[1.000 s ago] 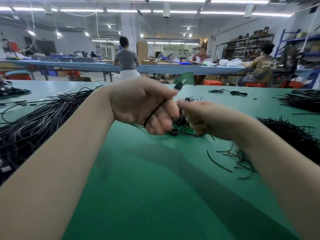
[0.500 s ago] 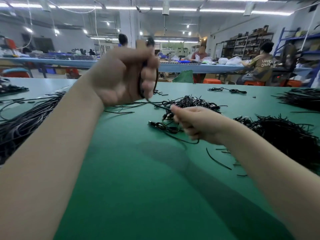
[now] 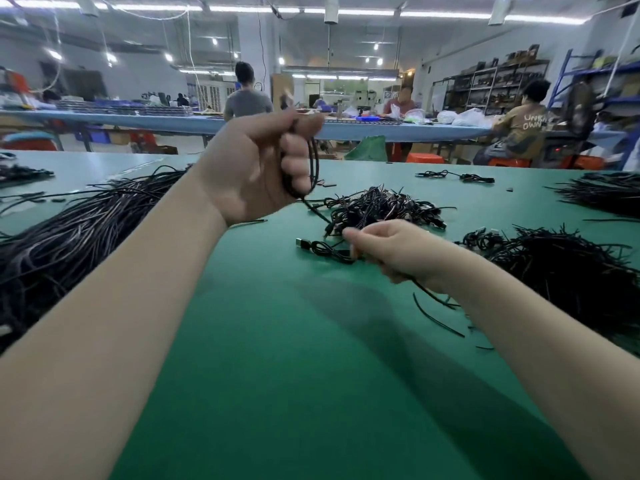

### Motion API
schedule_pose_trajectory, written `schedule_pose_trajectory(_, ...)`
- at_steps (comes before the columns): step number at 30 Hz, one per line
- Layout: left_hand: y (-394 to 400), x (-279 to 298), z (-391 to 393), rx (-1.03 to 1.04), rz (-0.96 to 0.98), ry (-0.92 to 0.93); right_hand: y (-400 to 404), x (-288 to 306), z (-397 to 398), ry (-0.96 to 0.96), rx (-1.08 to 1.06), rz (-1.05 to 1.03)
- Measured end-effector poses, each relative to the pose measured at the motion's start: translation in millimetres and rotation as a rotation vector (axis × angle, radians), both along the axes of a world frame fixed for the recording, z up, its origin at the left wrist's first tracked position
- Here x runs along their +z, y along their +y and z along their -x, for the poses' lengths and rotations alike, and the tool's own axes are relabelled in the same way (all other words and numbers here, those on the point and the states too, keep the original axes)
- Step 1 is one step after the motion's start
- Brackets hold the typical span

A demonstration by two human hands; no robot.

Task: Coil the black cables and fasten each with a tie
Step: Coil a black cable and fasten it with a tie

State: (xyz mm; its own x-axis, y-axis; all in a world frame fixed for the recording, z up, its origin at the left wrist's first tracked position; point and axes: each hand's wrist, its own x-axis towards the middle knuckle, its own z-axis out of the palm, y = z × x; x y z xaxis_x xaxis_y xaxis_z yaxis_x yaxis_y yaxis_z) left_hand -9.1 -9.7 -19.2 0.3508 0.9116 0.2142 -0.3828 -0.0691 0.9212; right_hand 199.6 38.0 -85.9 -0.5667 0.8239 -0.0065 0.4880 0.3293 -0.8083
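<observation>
A black cable [image 3: 313,168] is looped in the left hand [image 3: 256,168], which is raised above the green counter [image 3: 277,375] with its fingers [image 3: 294,148] clenched around the loops. From the bottom of the coil the cable's loose length runs down and to the right toward the right hand [image 3: 391,251], which is low over the counter; its fingers are curled and pinch the cable, though blur hides exactly how. Just left of that hand the cable's plug end [image 3: 303,243] lies on the counter amid small loops. Behind the right hand sits a tangled heap of cables [image 3: 381,206]. A big bundle of long straight cables [image 3: 69,237] lies along the left side, and a spiky pile of ties [image 3: 561,271] lies to the right, with a few loose ties [image 3: 436,317] near the right wrist. Farther back, people sit and stand at a long blue table [image 3: 173,121].
</observation>
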Motion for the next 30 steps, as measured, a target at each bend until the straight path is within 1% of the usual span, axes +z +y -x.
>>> schedule_pose_trajectory(1,-1,-2,1,-0.038,0.002,0.186,3,3,-3,0.016,-0.105,-0.077)
schedule_pose_trajectory(2,0,-5,-1,-0.069,0.024,0.387,6,8,-6,0.072,-0.183,-0.122)
schedule_pose_trajectory(3,2,-9,-5,-0.085,0.071,0.570,7,14,-7,0.139,-0.222,-0.159)
schedule_pose_trajectory(4,5,-13,-11,-0.071,0.123,0.705,6,21,-6,0.193,-0.226,-0.198)
schedule_pose_trajectory(5,7,-17,-19,-0.025,0.158,0.772,3,26,-3,0.231,-0.201,-0.231)
schedule_pose_trajectory(6,10,-20,-26,0.047,0.173,0.748,-2,30,2,0.263,-0.157,-0.243)
schedule_pose_trajectory(7,13,-21,-30,0.116,0.187,0.626,-8,32,9,0.294,-0.103,-0.228)
schedule_pose_trajectory(8,15,-21,-32,0.161,0.196,0.457,-14,31,15,0.320,-0.052,-0.195)
schedule_pose_trajectory(9,16,-19,-32,0.184,0.189,0.300,-18,28,20,0.339,-0.008,-0.163)
schedule_pose_trajectory(10,16,-18,-30,0.197,0.167,0.186,-21,24,23,0.351,0.027,-0.130)
schedule_pose_trajectory(12,15,-14,-28,0.200,0.126,0.028,-21,14,28,0.372,0.084,-0.039)
schedule_pose_trajectory(14,12,-12,-29,0.204,0.130,-0.065,-18,3,27,0.383,0.097,0.056)
schedule_pose_trajectory(16,11,-12,-31,0.215,0.148,-0.095,-14,-6,21,0.339,0.064,0.095)
schedule_pose_trajectory(19,14,-15,-29,0.205,0.150,-0.105,-5,-17,15,0.187,-0.008,0.058)
schedule_pose_trajectory(20,15,-18,-28,0.185,0.158,-0.101,-3,-18,14,0.193,-0.041,0.056)
schedule_pose_trajectory(21,15,-21,-29,0.161,0.169,-0.089,-1,-17,15,0.260,-0.070,0.094)
schedule_pose_trajectory(22,17,-25,-30,0.140,0.183,-0.064,1,-15,15,0.378,-0.080,0.186)
schedule_pose_trajectory(24,19,-34,-35,0.113,0.222,-0.014,0,-10,16,0.627,-0.034,0.386)
schedule_pose_trajectory(25,20,-38,-37,0.120,0.246,-0.010,0,-8,16,0.679,-0.014,0.416)
schedule_pose_trajectory(27,23,-43,-41,0.174,0.282,-0.003,-1,-11,18,0.682,-0.047,0.402)
schedule_pose_trajectory(30,23,-45,-43,0.275,0.299,0.149,1,-15,17,0.686,-0.141,0.373)
